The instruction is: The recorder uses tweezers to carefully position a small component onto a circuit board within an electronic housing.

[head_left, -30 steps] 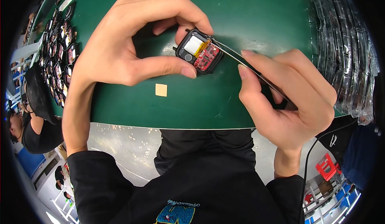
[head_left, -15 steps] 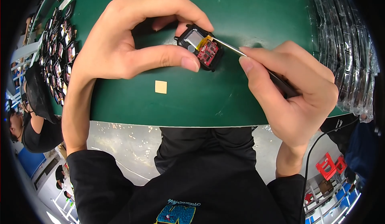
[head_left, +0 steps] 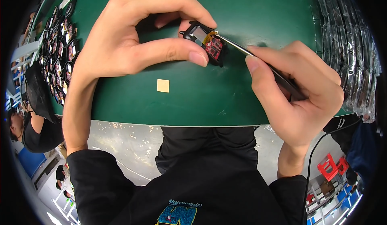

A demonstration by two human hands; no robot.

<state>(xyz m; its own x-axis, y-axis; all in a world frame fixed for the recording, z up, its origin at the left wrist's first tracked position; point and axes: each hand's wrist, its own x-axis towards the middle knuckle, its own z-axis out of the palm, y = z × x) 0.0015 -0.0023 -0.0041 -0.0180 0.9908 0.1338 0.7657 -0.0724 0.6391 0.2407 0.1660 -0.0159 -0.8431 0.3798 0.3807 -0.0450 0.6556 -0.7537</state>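
My left hand (head_left: 129, 43) is closed around a small black watch-like case (head_left: 188, 34), pinched by its edges between thumb and fingers above the table. The open case shows a red circuit board (head_left: 214, 48), a grey rectangular part (head_left: 199, 33) and a strip of amber tape (head_left: 210, 37). In my right hand (head_left: 298, 88) is a pair of dark tweezers (head_left: 278, 74) with a slim silver end. Their tip meets the case's upper right edge, by a small pale piece next to the amber tape. The left fingers hide part of the case's rim.
A green table (head_left: 193, 104) lies beneath my hands, with a pale yellow square of paper (head_left: 163, 85) on it. Many similar open cases (head_left: 60, 55) crowd the left side. Stacked clear plastic trays (head_left: 342, 51) line the right. Another person (head_left: 36, 124) sits at far left.
The case has shifted slightly right and up in my left hand and is tilted a little more. My right hand and the tweezers have moved right with it, the tip staying at its edge.
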